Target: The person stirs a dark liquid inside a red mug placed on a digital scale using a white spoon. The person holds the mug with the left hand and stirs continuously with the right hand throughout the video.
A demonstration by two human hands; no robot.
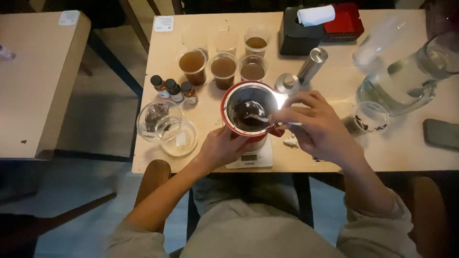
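Gripping red cup point(228, 125) low | left hand point(221, 149) wrapped | right hand point(313, 125) fingers pinching spoon point(260, 118) inside it

The pale wooden counter point(411, 148) carries plastic cups of brown liquid point(223, 69), three small dark bottles point(174, 90), glass bowls point(178, 137), a white scale point(251, 157), a black tissue box point(301, 34) and a dark phone point(441, 134).

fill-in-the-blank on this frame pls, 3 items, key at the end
1. The left hand steadies a red-rimmed ____ on the scale.
2. The right hand holds a ____ that reaches into it.
3. Left of the red-rimmed vessel stand ____ small dark bottles.

Missing words: cup; spoon; three
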